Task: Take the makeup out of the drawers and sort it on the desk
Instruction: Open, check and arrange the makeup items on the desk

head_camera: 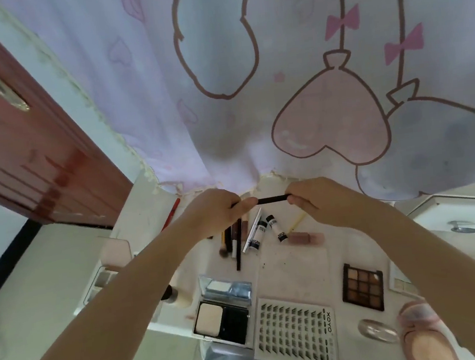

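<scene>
Both hands are raised above the far edge of the white desk, the left hand and the right hand each pinching one end of a slim black makeup pencil held level between them. At six o'clock from the pencil lie two small white tubes with black caps, with an open square powder compact, a white sheet of false lashes and a dark nine-pan eyeshadow palette nearer the person.
</scene>
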